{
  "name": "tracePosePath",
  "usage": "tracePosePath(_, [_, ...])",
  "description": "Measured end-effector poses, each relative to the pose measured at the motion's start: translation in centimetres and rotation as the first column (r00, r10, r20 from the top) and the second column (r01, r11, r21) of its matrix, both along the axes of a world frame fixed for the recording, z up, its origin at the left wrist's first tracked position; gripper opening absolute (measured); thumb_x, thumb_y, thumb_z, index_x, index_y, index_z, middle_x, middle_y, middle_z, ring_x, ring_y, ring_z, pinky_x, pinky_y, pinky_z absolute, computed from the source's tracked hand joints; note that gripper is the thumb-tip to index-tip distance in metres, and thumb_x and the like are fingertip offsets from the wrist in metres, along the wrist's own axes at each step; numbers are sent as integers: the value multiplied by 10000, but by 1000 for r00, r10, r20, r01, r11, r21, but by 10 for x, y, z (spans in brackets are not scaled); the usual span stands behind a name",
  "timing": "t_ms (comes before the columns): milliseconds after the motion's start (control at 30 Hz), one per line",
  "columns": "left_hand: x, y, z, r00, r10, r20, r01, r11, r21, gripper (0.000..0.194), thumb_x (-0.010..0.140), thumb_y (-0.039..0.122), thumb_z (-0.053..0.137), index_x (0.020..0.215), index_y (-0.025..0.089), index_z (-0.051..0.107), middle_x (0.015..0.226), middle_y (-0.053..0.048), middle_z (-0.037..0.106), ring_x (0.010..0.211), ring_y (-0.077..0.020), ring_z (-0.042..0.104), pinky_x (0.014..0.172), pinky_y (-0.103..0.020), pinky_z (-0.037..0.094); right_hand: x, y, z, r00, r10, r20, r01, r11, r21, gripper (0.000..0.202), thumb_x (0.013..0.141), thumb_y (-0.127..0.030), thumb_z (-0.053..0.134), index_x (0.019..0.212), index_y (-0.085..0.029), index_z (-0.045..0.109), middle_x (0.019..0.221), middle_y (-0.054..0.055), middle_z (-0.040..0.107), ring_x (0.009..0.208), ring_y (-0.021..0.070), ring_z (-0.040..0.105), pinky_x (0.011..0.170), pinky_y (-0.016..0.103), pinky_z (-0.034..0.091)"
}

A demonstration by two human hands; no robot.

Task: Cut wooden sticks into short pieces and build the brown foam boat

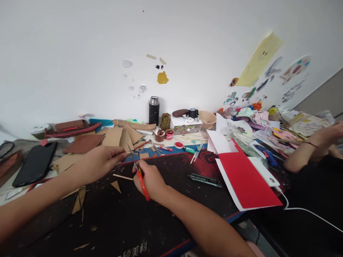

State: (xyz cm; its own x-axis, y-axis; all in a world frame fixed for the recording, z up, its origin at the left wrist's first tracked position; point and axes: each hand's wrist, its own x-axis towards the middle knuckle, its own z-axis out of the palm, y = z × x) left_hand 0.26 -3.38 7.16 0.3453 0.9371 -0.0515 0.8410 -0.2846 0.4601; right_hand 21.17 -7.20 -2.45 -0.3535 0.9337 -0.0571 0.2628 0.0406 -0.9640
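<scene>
- Soft, fairly even light fills the scene; its source is out of view.
- The far wall (193,46) is bright, greyer toward the right.
- The near tabletop (112,221) reads very dark, shadows hard to make out.
- The flask's metal lid (154,100) glints.
- Wide-angle stretching slants the right side; wall stickers (291,93) there look smeared.

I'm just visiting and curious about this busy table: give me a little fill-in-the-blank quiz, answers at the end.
1. The right hand holds a pair of ____.
2. The tall flask has a black body and a ____ top.
3. The long paper strip on the wall is ____.
4. Right of the utility knife, the broad card is mostly ____.

Answers: scissors; silver; yellow; red.
</scene>
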Motion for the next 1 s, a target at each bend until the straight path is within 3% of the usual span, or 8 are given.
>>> tracePosePath(67, [3,-2,-2,978,18,-209,8,992,125,496,986,543,356,900,241,739,748,-95,742,696,-302,682,647,-381,426,0,3,-2,999,-21,28,19,997,80,138,913,-155,550,963,-251,635,636,-49,573,600,154,571,626,240,415])
tracePosePath(167, [4,-5,-7,874,5,-487,110,972,208,394,1007,370,386,1017,214,748,820,-129,783,725,-328,712,618,-384,366,0,4,-4,999,-17,47,13,995,96,154,876,-122,584,949,-247,634,687,-53,582,652,156,587,656,232,435])
tracePosePath(300, [0,-7,-10,794,-119,-596,309,924,227,307,954,134,433,1045,190,721,813,-107,762,706,-289,706,584,-356,319,2,3,3,998,33,56,-38,996,80,89,933,-185,616,993,-248,631,683,-65,585,633,147,596,640,225,445])
tracePosePath(567, [-16,-6,-26,870,-171,-463,363,857,366,240,927,107,453,929,201,674,707,-57,668,620,-264,654,563,-339,330,8,3,18,986,154,58,-156,987,30,263,956,-433,788,1066,-252,632,709,-68,623,579,127,604,598,218,463])
tracePosePath(667, [-17,-8,-32,892,-155,-424,338,851,401,243,944,124,440,921,206,667,688,-43,656,604,-242,633,561,-329,315,8,2,15,984,176,21,-176,984,-1,254,984,-448,756,1081,-256,620,678,-80,599,534,122,596,572,214,454])
tracePosePath(767, [-19,-9,-37,907,-146,-394,320,847,423,262,948,141,422,923,203,675,689,-49,673,609,-230,629,570,-326,309,6,2,10,987,154,52,-155,987,29,178,1010,-385,712,963,-242,616,671,-75,584,542,115,575,578,211,438])
tracePosePath(867, [-20,-8,-40,947,-141,-289,251,886,391,259,951,208,428,878,207,676,700,-72,712,608,-228,636,574,-323,314,1,4,8,987,93,128,-110,985,132,177,968,-296,742,887,-226,601,729,-53,619,633,123,591,633,214,440])
tracePosePath(1000, [-17,-8,-39,998,-35,54,22,972,232,418,1020,475,412,796,223,659,634,-61,697,564,-226,617,566,-308,356,-5,5,13,974,49,220,-88,981,170,145,938,-219,727,887,-226,591,755,-35,652,646,135,604,641,219,438])
